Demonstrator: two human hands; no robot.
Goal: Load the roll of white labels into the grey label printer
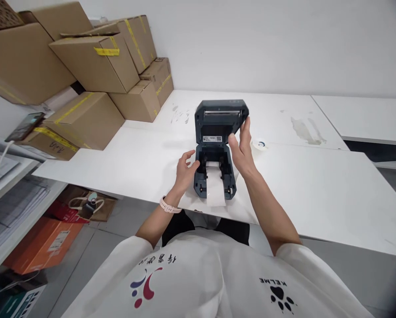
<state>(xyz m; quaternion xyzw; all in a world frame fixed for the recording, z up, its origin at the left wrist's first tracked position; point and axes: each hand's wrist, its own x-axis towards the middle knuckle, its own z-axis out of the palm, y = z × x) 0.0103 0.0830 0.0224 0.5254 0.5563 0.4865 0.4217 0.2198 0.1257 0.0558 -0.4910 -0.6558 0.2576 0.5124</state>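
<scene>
Pink-banded left hand (185, 171): fingers parted, thumb at the side of the label printer (214, 148). Right hand (242, 153): fingers extended, thumb apart, at the raised lid (221, 107). Paper strip (215, 190) drapes frontward; printer on white counter (145, 161).

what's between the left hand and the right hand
In the head view, the dark label printer stands between the left hand and the right hand, lid up, with a white paper strip over its front edge.
</scene>
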